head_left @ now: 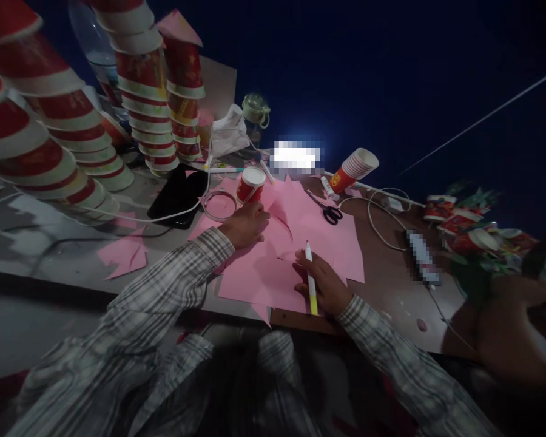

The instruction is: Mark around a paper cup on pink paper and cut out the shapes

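Pink paper sheets lie spread on the table in front of me. My left hand rests on the pink paper with its fingers curled, just below a red and white paper cup. My right hand is closed around a white and yellow pen, its tip pointing away from me over the pink paper. Black-handled scissors lie on the paper beyond my right hand.
Tall stacks of red and white cups stand at the left. A black phone with a white cable, a tape ring, a lying stack of cups, a glue stick and pink scraps surround the paper. Another person's arm is at right.
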Tool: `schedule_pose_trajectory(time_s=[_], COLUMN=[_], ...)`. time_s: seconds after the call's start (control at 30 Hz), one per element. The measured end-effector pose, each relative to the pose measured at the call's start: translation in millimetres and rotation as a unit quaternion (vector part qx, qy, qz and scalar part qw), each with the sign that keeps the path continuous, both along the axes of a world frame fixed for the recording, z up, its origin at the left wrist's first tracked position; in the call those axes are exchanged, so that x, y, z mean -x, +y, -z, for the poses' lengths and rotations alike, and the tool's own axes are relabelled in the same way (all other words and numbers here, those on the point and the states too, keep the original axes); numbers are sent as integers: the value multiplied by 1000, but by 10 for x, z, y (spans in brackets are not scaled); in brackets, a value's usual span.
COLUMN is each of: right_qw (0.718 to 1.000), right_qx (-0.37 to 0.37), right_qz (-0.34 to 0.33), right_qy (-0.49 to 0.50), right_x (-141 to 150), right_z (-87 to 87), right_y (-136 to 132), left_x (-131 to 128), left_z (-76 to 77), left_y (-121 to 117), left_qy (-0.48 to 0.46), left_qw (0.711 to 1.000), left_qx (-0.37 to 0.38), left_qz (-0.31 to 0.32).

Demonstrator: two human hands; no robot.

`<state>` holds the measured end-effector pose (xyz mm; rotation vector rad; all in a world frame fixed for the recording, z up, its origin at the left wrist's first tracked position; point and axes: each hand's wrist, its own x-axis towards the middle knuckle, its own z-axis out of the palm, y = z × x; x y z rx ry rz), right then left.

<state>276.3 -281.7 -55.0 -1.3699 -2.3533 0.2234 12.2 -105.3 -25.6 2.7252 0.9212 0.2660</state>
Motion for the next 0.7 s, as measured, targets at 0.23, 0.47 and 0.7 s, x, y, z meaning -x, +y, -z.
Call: schedule_pose_trajectory(time_s=[0.23,0.47,0.7], right_qw=[999,995,987], right_qx=[-22,-40,-34], right_qz=[33,83,154], right_qy=[7,43,31], right_x=[-119,-246,-99], right_z=[-72,-140,53], right_y=[-43,-183,46], left_x=[12,-4,-28], left_z=[58,206,129], left_y=[27,21,30], left_qy=[-32,-60,-28], left_qw=[999,997,994], left_qx=[3,-33,-32], left_qz=[-17,23,101])
